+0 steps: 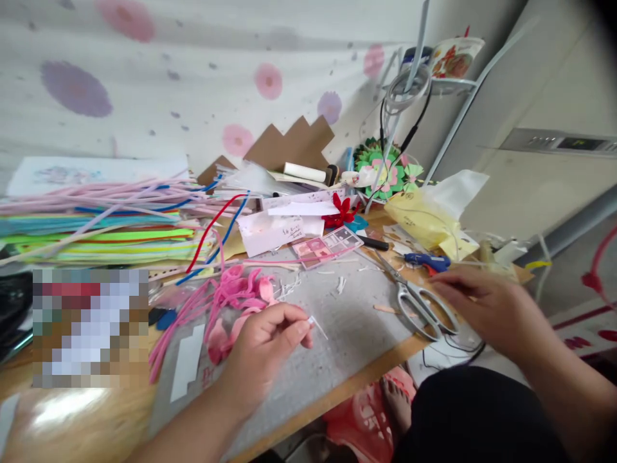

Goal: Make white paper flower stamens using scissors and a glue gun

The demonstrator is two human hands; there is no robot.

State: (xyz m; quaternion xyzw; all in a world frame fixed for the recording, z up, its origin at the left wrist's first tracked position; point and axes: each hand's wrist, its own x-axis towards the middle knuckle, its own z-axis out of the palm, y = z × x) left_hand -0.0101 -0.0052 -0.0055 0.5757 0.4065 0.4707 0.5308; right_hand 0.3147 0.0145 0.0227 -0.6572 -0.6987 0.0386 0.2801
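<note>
My left hand (pixel 274 350) is closed in a pinch over the grey work mat (pixel 357 341). Between its thumb and forefinger is a thin white stick-like piece (pixel 318 326), its end pointing down and right. My right hand (pixel 475 302) is at the mat's right side, fingers loosely stretched to the left, with nothing visible in them. Just beside its fingertips lie silver-handled scissors (pixel 409 305) and a blue glue gun (pixel 428 260). Pink fuzzy stems and petal shapes (pixel 236 289) lie behind my left hand.
Bundles of coloured pipe cleaners (pixel 96 241) are piled at the left. Behind the mat are a pink palette case (pixel 328 247), a red flower (pixel 341 211), papers (pixel 274 231) and a yellow tissue pack (pixel 424 215). White scraps (pixel 341 284) dot the mat. Its front edge is near my legs.
</note>
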